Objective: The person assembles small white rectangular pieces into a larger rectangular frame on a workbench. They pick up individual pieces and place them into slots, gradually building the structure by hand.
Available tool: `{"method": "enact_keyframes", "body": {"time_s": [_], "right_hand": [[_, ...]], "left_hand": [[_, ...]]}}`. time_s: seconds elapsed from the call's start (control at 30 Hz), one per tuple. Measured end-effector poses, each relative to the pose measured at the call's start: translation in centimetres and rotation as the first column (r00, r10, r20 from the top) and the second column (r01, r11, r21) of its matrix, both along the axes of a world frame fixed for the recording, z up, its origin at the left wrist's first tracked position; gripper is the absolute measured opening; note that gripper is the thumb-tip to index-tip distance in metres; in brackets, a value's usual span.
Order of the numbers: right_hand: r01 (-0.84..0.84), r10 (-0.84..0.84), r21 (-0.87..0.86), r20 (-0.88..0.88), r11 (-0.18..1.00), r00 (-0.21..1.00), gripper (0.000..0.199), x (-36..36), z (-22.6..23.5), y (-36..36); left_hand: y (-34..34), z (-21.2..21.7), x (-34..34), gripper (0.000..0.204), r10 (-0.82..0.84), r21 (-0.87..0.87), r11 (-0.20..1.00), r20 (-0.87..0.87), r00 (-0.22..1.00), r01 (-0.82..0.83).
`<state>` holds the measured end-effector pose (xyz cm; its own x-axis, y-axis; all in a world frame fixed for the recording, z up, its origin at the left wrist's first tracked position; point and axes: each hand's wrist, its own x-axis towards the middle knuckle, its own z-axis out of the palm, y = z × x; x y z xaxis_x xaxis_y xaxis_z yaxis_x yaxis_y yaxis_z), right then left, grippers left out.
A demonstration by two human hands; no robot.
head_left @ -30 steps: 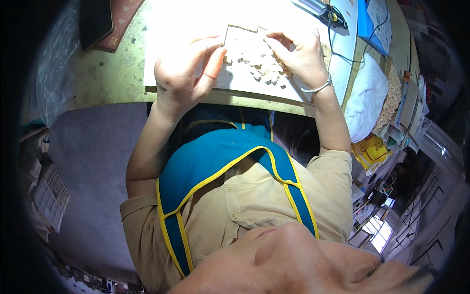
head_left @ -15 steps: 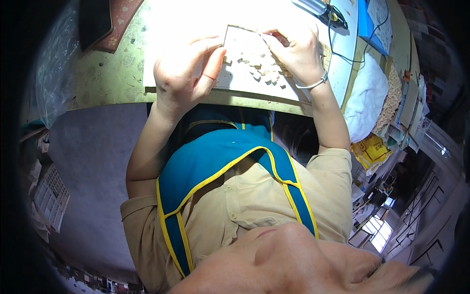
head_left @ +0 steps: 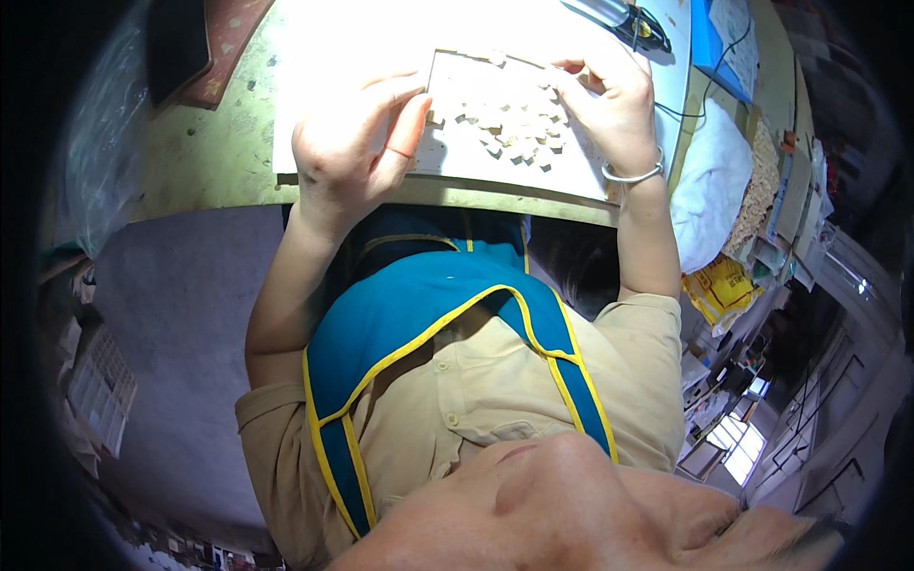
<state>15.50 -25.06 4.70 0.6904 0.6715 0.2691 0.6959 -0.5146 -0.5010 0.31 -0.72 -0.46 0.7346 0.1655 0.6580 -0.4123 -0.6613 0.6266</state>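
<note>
Many small pale blocks (head_left: 519,128) lie scattered on a brightly lit white sheet or shallow tray with a thin dark edge (head_left: 431,71). To their left is my left hand (head_left: 352,143), its thumb and forefinger closed near that dark edge. What they grip, if anything, is lost in the glare. My right hand (head_left: 614,109) is at the right side of the blocks, thumb and forefinger pinched together by the outermost ones. Whatever is between those fingertips is too small and too bright to make out. A bracelet (head_left: 633,176) circles the right wrist.
A pen-like tool (head_left: 619,14) with a black cord lies at the back right, beside a blue folder (head_left: 724,57). White cloth or bag (head_left: 709,186) and a heap of pale pellets (head_left: 755,186) are at the right. A dark flat object (head_left: 176,48) and clear plastic (head_left: 100,143) sit left.
My right hand has moved to the right, from the far edge of the sheet to the right side of the blocks. My left hand stays nearly in place.
</note>
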Motion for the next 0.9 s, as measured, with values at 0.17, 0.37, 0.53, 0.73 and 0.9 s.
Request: {"method": "enact_keyframes", "body": {"time_s": [0.17,0.37,0.53,0.73,0.9], "right_hand": [[-0.031,0.061,-0.204,0.142,0.979,0.988,0.012,-0.2,0.1,-1.4],[0.022,0.038,-0.295,0.198,0.955,0.979,0.014,-0.4,-0.6,-0.7],[-0.025,0.077,-0.241,0.209,0.97,0.975,0.016,-0.4,-1.3,0.1],[-0.015,0.062,-0.187,0.253,0.982,0.965,0.016,-0.3,-1.4,0.6],[-0.033,0.091,-0.286,0.192,0.958,0.977,0.017,-0.8,-0.7,0.8]], "left_hand": [[0.2,-0.4,0.3,0.017,0.0,0.019,1.0,0.063,0.998,-0.001],[0.2,-0.5,0.4,0.017,-0.004,0.034,0.999,0.059,0.998,0.002],[0.1,-0.3,-0.1,0.018,-0.003,0.018,1.0,-0.023,1.0,0.003],[0.3,-0.4,0.5,0.016,-0.003,0.018,1.0,0.079,0.997,0.002],[0.2,-0.3,0.4,0.016,-0.004,0.012,1.0,0.071,0.997,0.003]]}}
